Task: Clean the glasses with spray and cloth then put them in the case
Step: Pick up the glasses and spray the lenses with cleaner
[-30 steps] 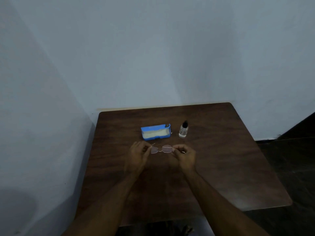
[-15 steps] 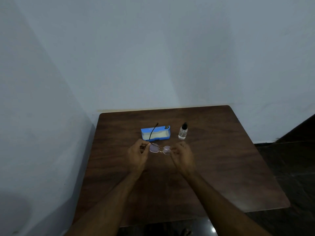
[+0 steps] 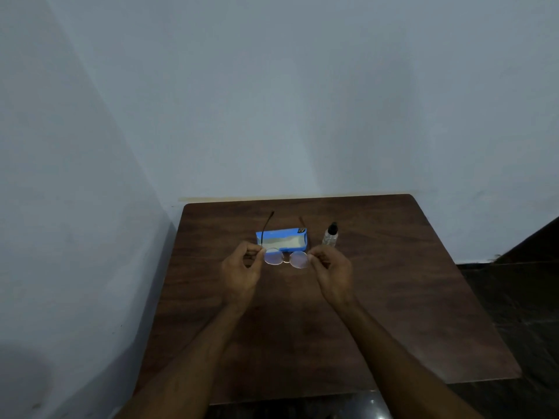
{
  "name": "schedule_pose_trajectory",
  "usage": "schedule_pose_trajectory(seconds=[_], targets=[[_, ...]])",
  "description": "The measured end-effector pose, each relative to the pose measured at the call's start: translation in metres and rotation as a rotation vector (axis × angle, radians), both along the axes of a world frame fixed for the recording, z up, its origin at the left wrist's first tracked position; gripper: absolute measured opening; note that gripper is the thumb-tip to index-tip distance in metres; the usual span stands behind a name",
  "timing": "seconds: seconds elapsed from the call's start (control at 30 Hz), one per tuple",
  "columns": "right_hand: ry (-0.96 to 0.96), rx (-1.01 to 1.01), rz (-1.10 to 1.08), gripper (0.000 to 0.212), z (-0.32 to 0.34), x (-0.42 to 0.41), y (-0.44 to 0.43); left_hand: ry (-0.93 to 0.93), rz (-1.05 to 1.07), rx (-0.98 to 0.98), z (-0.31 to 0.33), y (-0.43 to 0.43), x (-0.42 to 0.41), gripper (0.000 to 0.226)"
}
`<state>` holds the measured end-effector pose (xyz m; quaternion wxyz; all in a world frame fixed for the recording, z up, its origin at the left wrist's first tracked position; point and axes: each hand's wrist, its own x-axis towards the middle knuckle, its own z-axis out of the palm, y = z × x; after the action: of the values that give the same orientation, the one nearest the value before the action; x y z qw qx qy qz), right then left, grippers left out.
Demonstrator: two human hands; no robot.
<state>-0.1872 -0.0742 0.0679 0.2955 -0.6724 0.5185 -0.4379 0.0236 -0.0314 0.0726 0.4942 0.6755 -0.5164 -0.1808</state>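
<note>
Thin-framed round glasses (image 3: 286, 259) hang above the table between my hands, both temples unfolded and pointing away from me. My left hand (image 3: 242, 269) pinches the frame's left end, and my right hand (image 3: 331, 267) pinches its right end. Just behind the lenses lies an open blue case (image 3: 282, 238) with a pale lining or cloth inside. A small clear spray bottle (image 3: 330, 235) with a black cap stands to the right of the case.
A dark wooden table (image 3: 393, 297) fills the lower view, pushed into a corner of pale walls. Dark floor shows past its right and front edges.
The glasses went from folded to open: first the left temple swung out, then the right. Both hands lifted slightly and keep pinching the frame ends.
</note>
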Motion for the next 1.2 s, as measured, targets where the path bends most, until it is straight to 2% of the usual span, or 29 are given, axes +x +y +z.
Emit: schedule_pose_trajectory(seconds=[0.1, 0.27, 0.43, 0.5, 0.6, 0.77, 0.93, 1.07, 1.2], targets=[[-0.172, 0.03, -0.044, 0.013, 0.022, -0.002, 0.001, 0.095, 0.016, -0.058, 0.016, 0.0, 0.003, 0.006], [-0.259, 0.007, -0.038, 0.008, 0.06, -0.008, 0.007, 0.22, -0.01, -0.073, 0.044, -0.003, 0.004, 0.011], [-0.352, 0.043, -0.008, 0.005, 0.098, -0.014, 0.012, 0.462, -0.059, -0.043, 0.074, -0.001, -0.001, 0.009], [-0.456, 0.071, 0.017, 0.014, 0.117, -0.015, 0.016, 0.575, -0.073, -0.034, 0.085, 0.004, -0.005, 0.013], [-0.615, 0.177, 0.023, 0.024, 0.141, -0.015, 0.021, 0.815, -0.107, -0.002, 0.1, 0.014, -0.011, 0.016], [-0.861, 0.454, 0.034, 0.016, 0.17, -0.018, 0.027, 1.162, -0.31, 0.053, 0.129, 0.038, -0.016, 0.019], [-1.004, 0.599, 0.031, 0.004, 0.179, -0.02, 0.025, 1.172, -0.382, 0.025, 0.154, 0.051, -0.022, 0.022], [-1.138, 0.714, 0.041, 0.013, 0.178, -0.024, 0.021, 1.166, -0.365, 0.021, 0.156, 0.048, -0.022, 0.022], [-1.165, 0.766, 0.035, 0.019, 0.165, -0.027, 0.015, 1.199, -0.308, 0.065, 0.152, 0.043, -0.026, 0.02]])
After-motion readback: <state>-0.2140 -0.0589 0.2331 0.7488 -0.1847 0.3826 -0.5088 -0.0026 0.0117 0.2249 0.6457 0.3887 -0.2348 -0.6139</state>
